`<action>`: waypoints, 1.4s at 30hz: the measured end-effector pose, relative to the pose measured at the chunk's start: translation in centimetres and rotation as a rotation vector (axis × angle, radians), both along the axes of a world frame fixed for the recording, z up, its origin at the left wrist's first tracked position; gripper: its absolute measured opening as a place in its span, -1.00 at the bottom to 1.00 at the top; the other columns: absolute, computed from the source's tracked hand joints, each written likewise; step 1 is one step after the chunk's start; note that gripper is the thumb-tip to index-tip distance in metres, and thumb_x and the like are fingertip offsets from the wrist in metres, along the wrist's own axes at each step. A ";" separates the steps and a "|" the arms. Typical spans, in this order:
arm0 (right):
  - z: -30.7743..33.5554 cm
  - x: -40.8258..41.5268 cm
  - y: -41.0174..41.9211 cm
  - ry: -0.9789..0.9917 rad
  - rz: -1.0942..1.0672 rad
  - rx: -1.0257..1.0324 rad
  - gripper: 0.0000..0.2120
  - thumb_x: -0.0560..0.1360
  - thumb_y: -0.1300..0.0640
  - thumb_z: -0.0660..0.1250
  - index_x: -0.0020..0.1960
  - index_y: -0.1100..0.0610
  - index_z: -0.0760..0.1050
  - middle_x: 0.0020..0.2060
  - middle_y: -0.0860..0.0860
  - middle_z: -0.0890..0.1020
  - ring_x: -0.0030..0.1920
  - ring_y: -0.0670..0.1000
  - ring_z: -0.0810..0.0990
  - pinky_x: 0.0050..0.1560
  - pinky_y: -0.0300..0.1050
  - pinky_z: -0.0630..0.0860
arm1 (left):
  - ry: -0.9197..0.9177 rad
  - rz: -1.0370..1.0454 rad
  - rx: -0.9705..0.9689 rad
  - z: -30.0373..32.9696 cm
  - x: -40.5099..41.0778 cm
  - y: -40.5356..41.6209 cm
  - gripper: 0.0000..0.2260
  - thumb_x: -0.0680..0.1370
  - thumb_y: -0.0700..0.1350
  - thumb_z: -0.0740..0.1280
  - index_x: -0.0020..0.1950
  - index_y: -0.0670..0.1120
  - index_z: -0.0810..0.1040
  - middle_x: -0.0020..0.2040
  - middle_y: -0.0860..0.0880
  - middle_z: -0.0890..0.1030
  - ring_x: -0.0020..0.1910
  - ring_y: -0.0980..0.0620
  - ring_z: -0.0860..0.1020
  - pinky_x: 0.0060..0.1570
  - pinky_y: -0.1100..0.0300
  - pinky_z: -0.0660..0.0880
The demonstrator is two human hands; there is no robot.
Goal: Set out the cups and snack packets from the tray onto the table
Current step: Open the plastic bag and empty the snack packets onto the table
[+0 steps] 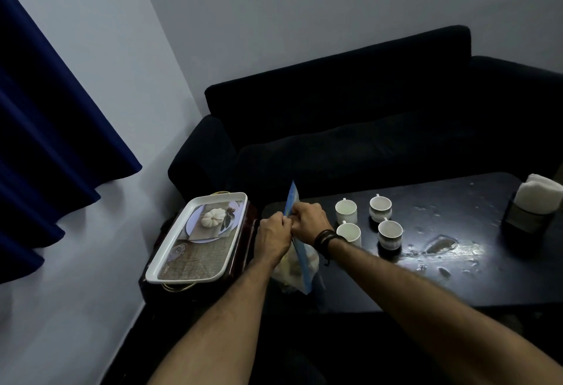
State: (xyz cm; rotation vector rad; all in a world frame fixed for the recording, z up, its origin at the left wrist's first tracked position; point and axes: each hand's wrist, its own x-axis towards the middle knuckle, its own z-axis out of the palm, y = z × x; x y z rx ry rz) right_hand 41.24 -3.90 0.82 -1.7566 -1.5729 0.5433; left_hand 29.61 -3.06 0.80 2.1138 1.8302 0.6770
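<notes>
A blue-edged clear snack packet (300, 265) with pale yellow snacks stands upright at the left end of the dark table (457, 281). My left hand (272, 236) and my right hand (309, 221) both pinch its upper edge, knuckles close together. Several white cups stand on the table just right of my hands: two plain ones (346, 211) (349, 233) and two with a darker band (380, 208) (390, 233). The white rectangular tray (170, 265) with a pumpkin picture sits to the left on a low dark stand and holds nothing.
A dark sofa (350, 116) runs behind the table. A holder with white napkins (533, 204) stands at the table's far right. Bright glare and marks show on the tabletop (441, 247). A blue curtain (45, 140) hangs at the left wall.
</notes>
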 end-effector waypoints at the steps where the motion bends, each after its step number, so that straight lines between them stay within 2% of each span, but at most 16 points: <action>1: 0.0 -0.3 -0.1 -0.017 -0.011 -0.007 -0.83 0.43 0.08 0.28 -0.30 0.11 0.41 -0.24 0.18 0.63 -0.21 0.20 0.58 -0.26 -0.08 0.42 | 0.020 0.005 0.008 -0.1 0.1 -0.1 -0.72 0.61 -0.01 0.14 -0.30 -0.01 0.32 -0.33 -0.02 0.46 -0.40 0.08 0.41 -0.48 0.17 0.21; 3: 0.0 -0.5 -0.4 -0.029 -0.023 -0.006 -0.85 0.42 0.06 0.25 -0.28 0.10 0.39 -0.21 0.18 0.64 -0.17 0.24 0.61 -0.25 -0.04 0.47 | 0.071 -0.004 0.029 -0.1 0.1 -0.1 -0.76 0.62 -0.01 0.14 -0.20 -0.07 0.43 -0.25 -0.07 0.53 -0.32 -0.01 0.51 -0.43 0.16 0.30; 5: -0.1 0.5 -0.4 -0.080 -0.055 -0.007 -0.90 0.40 0.09 0.24 -0.21 0.12 0.41 -0.13 0.22 0.64 -0.09 0.31 0.60 -0.21 0.00 0.47 | 0.050 0.064 0.035 0.5 -0.6 0.5 -0.76 0.61 -0.05 0.15 -0.04 -0.16 0.53 -0.12 -0.19 0.60 -0.14 -0.19 0.59 -0.28 0.11 0.38; 8: -1.1 3.9 -0.6 -0.118 -0.186 -0.073 -0.84 0.41 0.13 0.29 -0.07 0.20 0.49 -0.07 0.22 0.63 -0.02 0.27 0.61 -0.09 0.02 0.53 | 0.064 0.202 0.049 0.9 -3.7 1.6 -0.76 0.59 -0.13 0.14 0.08 -0.22 0.52 -0.01 -0.30 0.60 -0.02 -0.31 0.58 -0.20 0.00 0.42; 10: -1.8 5.3 -0.7 -0.084 -0.212 -0.090 -0.86 0.43 0.12 0.27 -0.10 0.18 0.51 -0.11 0.19 0.63 -0.04 0.23 0.61 -0.11 -0.01 0.53 | 0.095 0.198 0.044 0.9 -5.4 1.9 -0.76 0.60 -0.09 0.11 0.08 -0.19 0.48 0.01 -0.30 0.60 0.00 -0.31 0.58 -0.17 0.01 0.40; 12: -1.8 5.0 -0.6 -0.030 -0.201 -0.082 -0.87 0.43 0.12 0.24 -0.12 0.16 0.51 -0.14 0.18 0.65 -0.06 0.23 0.62 -0.12 -0.03 0.52 | 0.048 0.212 0.031 0.9 -5.4 1.8 -0.74 0.59 -0.05 0.09 0.05 -0.18 0.49 0.03 -0.31 0.60 0.01 -0.29 0.56 -0.14 0.02 0.39; 14: -1.5 3.9 -0.5 0.044 -0.199 -0.084 -0.86 0.46 0.09 0.23 -0.09 0.13 0.50 -0.12 0.17 0.65 -0.06 0.22 0.62 -0.06 0.01 0.56 | 0.047 0.232 0.009 0.9 -4.4 1.4 -0.72 0.58 -0.02 0.10 0.03 -0.17 0.51 0.03 -0.29 0.60 -0.02 -0.26 0.57 -0.16 0.05 0.39; 16: -1.3 2.7 -0.3 0.098 -0.192 -0.072 -0.88 0.49 0.08 0.21 -0.05 0.11 0.45 -0.08 0.18 0.65 -0.04 0.24 0.61 -0.04 0.03 0.55 | 0.074 0.200 -0.013 0.9 -3.1 0.6 -0.69 0.56 0.09 0.16 0.02 -0.13 0.49 0.00 -0.21 0.61 -0.03 -0.23 0.58 -0.17 0.06 0.42; 19: -1.1 1.6 -0.2 0.104 -0.159 -0.023 -0.89 0.49 0.09 0.24 -0.01 0.06 0.36 -0.07 0.18 0.64 -0.05 0.25 0.62 -0.14 -0.03 0.48 | 0.084 0.180 -0.109 1.0 -1.3 -0.7 -0.53 0.44 0.25 0.29 0.11 -0.10 0.41 0.02 -0.12 0.59 0.02 -0.20 0.60 -0.16 0.06 0.45; 23: -0.5 1.6 -0.6 0.105 -0.057 -0.069 -0.58 0.32 0.17 0.44 0.06 0.03 0.29 -0.03 0.12 0.63 -0.03 0.21 0.64 -0.04 0.05 0.60 | -0.015 0.148 -0.309 1.5 -0.8 -1.2 -0.53 0.40 0.04 0.36 0.18 -0.20 0.37 0.07 -0.20 0.59 -0.09 -0.19 0.67 -0.09 -0.02 0.63; 25: -0.4 2.0 -0.8 0.061 -0.003 -0.121 -0.50 0.28 0.20 0.45 0.09 0.03 0.28 0.00 0.12 0.62 0.01 0.20 0.63 -0.06 0.00 0.57 | 0.002 0.145 -0.281 1.8 -1.3 -1.1 -0.59 0.43 -0.04 0.36 0.19 -0.19 0.39 0.12 -0.22 0.57 0.03 -0.22 0.62 -0.04 0.01 0.58; 29: -0.3 4.9 -1.2 -0.055 -0.069 -0.123 -0.56 0.33 0.25 0.38 0.14 0.09 0.30 0.06 0.17 0.59 0.09 0.25 0.60 0.00 0.03 0.55 | 0.012 0.235 -0.143 2.7 -3.4 -0.7 -0.57 0.47 -0.14 0.32 0.31 -0.16 0.33 0.20 -0.23 0.55 0.18 -0.26 0.54 -0.02 0.02 0.46; 32: 0.2 7.3 -1.6 -0.141 -0.151 -0.131 -0.55 0.32 0.28 0.38 0.14 0.09 0.31 0.08 0.18 0.57 0.10 0.27 0.58 -0.06 -0.04 0.45 | 0.027 0.276 -0.097 3.5 -5.1 -0.3 -0.60 0.48 -0.15 0.29 0.31 -0.14 0.34 0.22 -0.20 0.52 0.20 -0.24 0.52 0.04 -0.04 0.47; 36: 0.5 7.6 -1.9 -0.251 -0.125 -0.113 -0.52 0.31 0.35 0.36 0.15 0.10 0.31 0.08 0.17 0.56 0.07 0.29 0.59 -0.07 0.02 0.49 | -0.030 0.203 -0.116 3.5 -5.3 -0.6 -0.71 0.47 -0.16 0.29 0.17 -0.10 0.38 0.13 -0.18 0.53 0.10 -0.21 0.53 -0.07 0.03 0.43; 39: 0.5 6.8 -2.7 -0.354 -0.107 0.068 -0.49 0.29 0.36 0.37 0.18 0.10 0.34 0.10 0.10 0.48 0.05 0.20 0.56 -0.10 0.03 0.52 | -0.089 0.127 -0.101 3.2 -4.8 -0.8 -0.78 0.45 -0.16 0.31 0.06 -0.09 0.38 0.00 -0.12 0.54 0.01 -0.18 0.55 -0.12 0.10 0.40; 42: 0.8 5.1 -3.3 -0.568 0.016 0.342 -0.63 0.30 0.24 0.35 0.10 0.08 0.44 0.02 0.05 0.48 -0.01 0.13 0.49 -0.06 -0.03 0.45 | -0.088 0.124 -0.088 3.1 -4.2 -0.8 -0.76 0.46 -0.13 0.34 0.09 -0.09 0.43 -0.06 -0.03 0.46 -0.05 -0.11 0.50 -0.13 0.15 0.36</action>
